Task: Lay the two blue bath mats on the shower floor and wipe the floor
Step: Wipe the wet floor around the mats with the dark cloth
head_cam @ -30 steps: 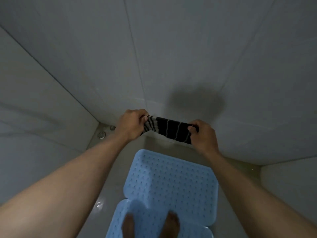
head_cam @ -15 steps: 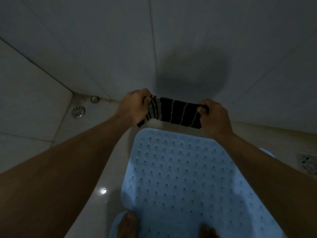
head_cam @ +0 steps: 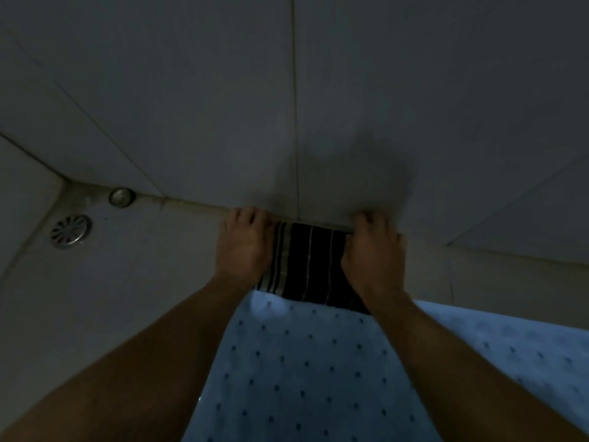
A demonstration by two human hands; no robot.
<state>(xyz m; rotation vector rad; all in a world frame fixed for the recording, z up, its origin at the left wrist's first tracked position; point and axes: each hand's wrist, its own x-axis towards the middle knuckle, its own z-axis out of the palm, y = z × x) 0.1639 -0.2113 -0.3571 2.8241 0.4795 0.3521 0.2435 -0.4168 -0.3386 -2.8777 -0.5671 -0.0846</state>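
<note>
A black cloth with thin pale stripes (head_cam: 307, 263) lies flat on the shower floor (head_cam: 143, 282), pressed against the foot of the tiled wall. My left hand (head_cam: 243, 247) presses down on its left end and my right hand (head_cam: 371, 253) on its right end. A light blue bath mat with small holes (head_cam: 306, 371) fills the lower middle, its far edge touching the cloth. To the right a blue mat surface (head_cam: 510, 342) continues; whether it is the same mat or a second one is unclear.
A round metal floor drain (head_cam: 70, 231) sits in the left corner, with a small round metal cap (head_cam: 121, 196) just beyond it. Grey tiled walls (head_cam: 293, 106) close in ahead and on the left.
Both hands went down and forward with the cloth, from held stretched in the air to pressed on the floor at the wall. The camera dropped closer to the floor.
</note>
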